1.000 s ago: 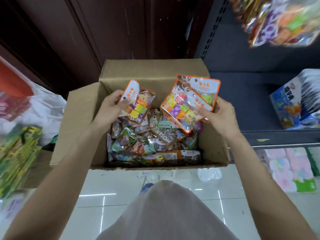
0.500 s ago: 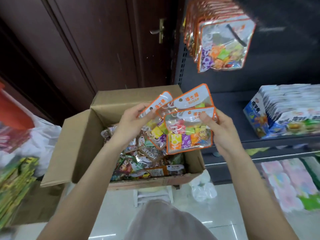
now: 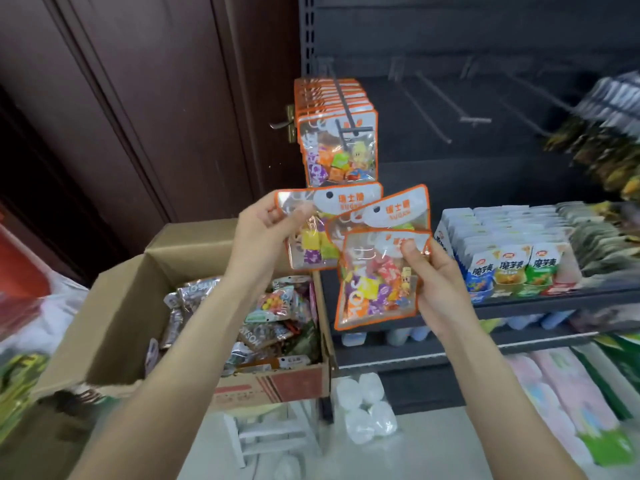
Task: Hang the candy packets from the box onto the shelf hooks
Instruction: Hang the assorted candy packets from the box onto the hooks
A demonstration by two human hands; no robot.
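Note:
My left hand pinches one orange-edged candy packet by its top left corner. My right hand grips two more candy packets, thumb on the front one's white header. All three are raised just below a row of the same packets hanging on a shelf hook. The open cardboard box stands lower left, with several packets inside.
Bare metal hooks stick out of the dark shelf back to the right of the hung row. Boxed snacks fill the shelf below right. A dark wooden door is behind the box, which rests on a white stool.
Both hands have lifted the packets out of the box and up toward the hanging row. The view has swung up, so the hooks and shelf now show.

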